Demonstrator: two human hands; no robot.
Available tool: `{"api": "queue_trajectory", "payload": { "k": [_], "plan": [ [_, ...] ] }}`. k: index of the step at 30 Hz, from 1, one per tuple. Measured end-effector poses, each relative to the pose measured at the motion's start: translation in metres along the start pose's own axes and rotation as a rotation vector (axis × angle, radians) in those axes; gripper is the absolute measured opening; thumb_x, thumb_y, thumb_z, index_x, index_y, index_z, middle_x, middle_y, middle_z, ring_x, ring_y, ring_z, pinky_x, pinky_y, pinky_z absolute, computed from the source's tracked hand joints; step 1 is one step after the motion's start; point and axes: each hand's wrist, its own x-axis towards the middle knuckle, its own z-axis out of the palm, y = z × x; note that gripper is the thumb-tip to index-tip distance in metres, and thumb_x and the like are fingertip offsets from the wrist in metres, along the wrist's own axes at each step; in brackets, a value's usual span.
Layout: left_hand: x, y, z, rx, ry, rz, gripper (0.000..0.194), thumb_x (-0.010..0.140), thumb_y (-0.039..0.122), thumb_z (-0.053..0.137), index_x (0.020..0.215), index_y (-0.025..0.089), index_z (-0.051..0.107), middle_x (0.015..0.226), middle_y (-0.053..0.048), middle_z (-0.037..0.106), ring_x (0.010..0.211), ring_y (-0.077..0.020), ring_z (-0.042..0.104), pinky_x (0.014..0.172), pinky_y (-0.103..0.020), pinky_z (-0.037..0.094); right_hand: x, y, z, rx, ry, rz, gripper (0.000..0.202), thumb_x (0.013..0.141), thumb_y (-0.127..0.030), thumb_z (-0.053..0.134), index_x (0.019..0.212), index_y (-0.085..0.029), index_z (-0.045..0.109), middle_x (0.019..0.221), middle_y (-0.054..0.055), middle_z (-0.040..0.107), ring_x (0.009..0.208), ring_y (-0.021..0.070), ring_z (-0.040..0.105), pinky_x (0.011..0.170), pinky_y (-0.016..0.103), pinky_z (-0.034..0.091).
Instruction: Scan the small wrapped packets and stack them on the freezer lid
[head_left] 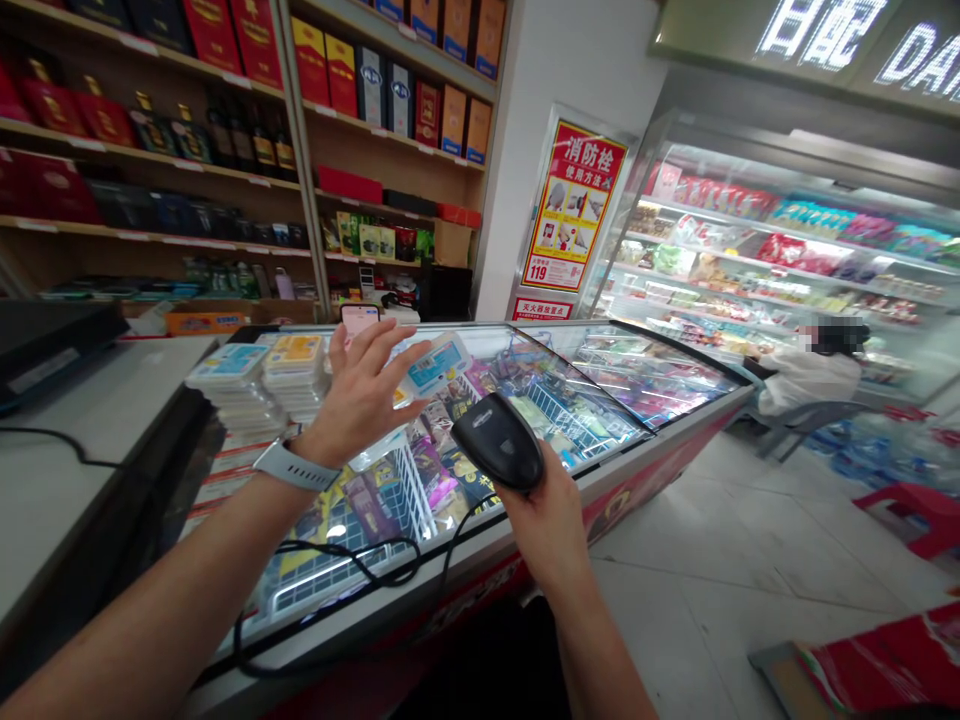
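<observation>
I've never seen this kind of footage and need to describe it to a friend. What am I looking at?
There is no machine here: these are a person's own bare hands, seen from a camera worn on the head, looking forward and down. The right hand holds a black handheld scanner. The left hand, with a grey wrist strap, has its fingers spread at a blue-labelled pack; whether it grips the pack is hard to tell. Below is a glass-topped freezer with wrapped goods inside, and stacks of flat packs stand at its left end.
</observation>
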Motion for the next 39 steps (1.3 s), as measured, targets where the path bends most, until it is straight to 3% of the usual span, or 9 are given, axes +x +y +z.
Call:
{"api": "queue_trajectory", "payload": {
  "k": [18,24,27,31,35,39],
  "plan": [
    [-0.001,-0.001,0.003,-0.004,-0.008,0.000,0.068,0.083,0.038,0.072,0.146,0.033,0.047,0.150,-0.010,0.052,0.147,-0.0337,0.037,0.125,-0.060,0.004,-0.002,0.004,0.001,-0.009,0.005,-0.002,0.020,0.077,-0.021,0.068,0.097,-0.020,0.067,0.089,0.003,0.071,0.083,0.0212,0.066,0.073,0.028,0.049],
    [0.001,0.001,0.000,0.014,0.022,-0.135,0.065,0.081,0.049,0.072,0.139,0.028,0.053,0.150,-0.012,0.051,0.144,-0.0360,0.039,0.124,-0.062,0.006,-0.003,0.010,0.002,-0.017,0.018,0.020,0.024,0.078,-0.025,0.067,0.101,-0.020,0.068,0.094,0.004,0.073,0.086,0.0228,0.067,0.076,0.030,0.050],
    [0.002,-0.012,-0.007,0.049,0.066,-0.319,0.062,0.079,0.053,0.072,0.133,0.026,0.057,0.147,-0.013,0.052,0.140,-0.0372,0.041,0.122,-0.063,0.010,-0.003,0.012,-0.001,-0.024,0.030,0.046,0.030,0.078,-0.028,0.067,0.106,-0.020,0.069,0.099,0.005,0.075,0.091,0.0246,0.068,0.080,0.033,0.051],
    [-0.001,-0.050,-0.021,0.122,0.092,-0.598,0.059,0.080,0.061,0.068,0.121,0.019,0.065,0.144,-0.018,0.053,0.136,-0.0399,0.042,0.116,-0.071,0.016,-0.005,0.016,-0.006,-0.022,0.033,0.053,0.031,0.078,-0.032,0.067,0.105,-0.020,0.069,0.095,0.005,0.075,0.088,0.0253,0.069,0.077,0.033,0.051],
    [-0.012,-0.083,-0.027,0.192,0.034,-0.774,0.064,0.078,0.067,0.066,0.115,0.014,0.068,0.140,-0.022,0.056,0.131,-0.0438,0.043,0.107,-0.079,0.019,-0.008,0.022,-0.006,-0.014,0.045,0.044,0.031,0.078,-0.032,0.066,0.107,-0.020,0.069,0.094,0.005,0.075,0.089,0.0256,0.069,0.077,0.033,0.051],
    [-0.019,-0.097,-0.027,0.162,-0.109,-0.845,0.075,0.077,0.075,0.061,0.110,0.009,0.069,0.146,-0.025,0.050,0.135,-0.0459,0.037,0.108,-0.080,0.011,-0.008,0.025,-0.006,-0.001,0.041,0.052,0.034,0.078,-0.033,0.067,0.109,-0.019,0.069,0.097,0.006,0.075,0.091,0.0266,0.070,0.077,0.033,0.052]
  ]
}}
